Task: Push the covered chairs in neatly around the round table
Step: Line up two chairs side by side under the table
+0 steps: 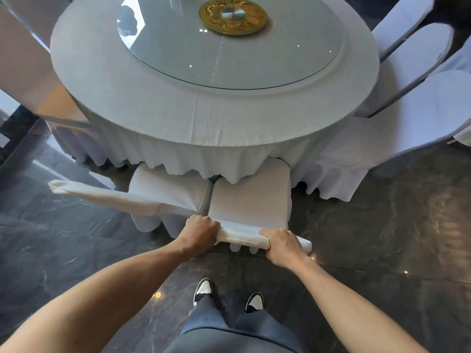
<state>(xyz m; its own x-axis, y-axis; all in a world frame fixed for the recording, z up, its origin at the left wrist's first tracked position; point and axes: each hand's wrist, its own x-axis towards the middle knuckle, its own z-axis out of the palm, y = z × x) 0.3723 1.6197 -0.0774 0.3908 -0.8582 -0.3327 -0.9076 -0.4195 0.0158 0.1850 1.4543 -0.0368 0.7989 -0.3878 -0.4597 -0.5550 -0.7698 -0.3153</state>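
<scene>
Dark trousers and two black-and-white shoes (204,289) stand on the glossy dark stone floor (382,238), toes pointed at the round table (211,115). Both bare forearms reach forward from there to the nearer covered chair (249,202), which sits at the table's near edge. The left hand (201,231) is curled tight over the left end of the chair's top rail, and the right hand (283,247) is clamped the same way near the right end, fingers wrapped down over the white cover so the cloth bunches between them. The front of the chair's seat is already tucked under the scalloped hem of the tablecloth.

Touching it on the left is a second covered chair (168,189), its seat also partly under the cloth, its backrest angled away to the left so the two are not square with each other. I cannot quite tell whether its legs stand straight, as the skirt of the cover hides them.

On the table lies a round glass turntable (178,47) with a gold disc (233,16) at its middle. More white-covered chairs (418,98) crowd the table's right side, their backs close together, and another chair back (28,67), catching warm light, stands at the table's left side.
</scene>
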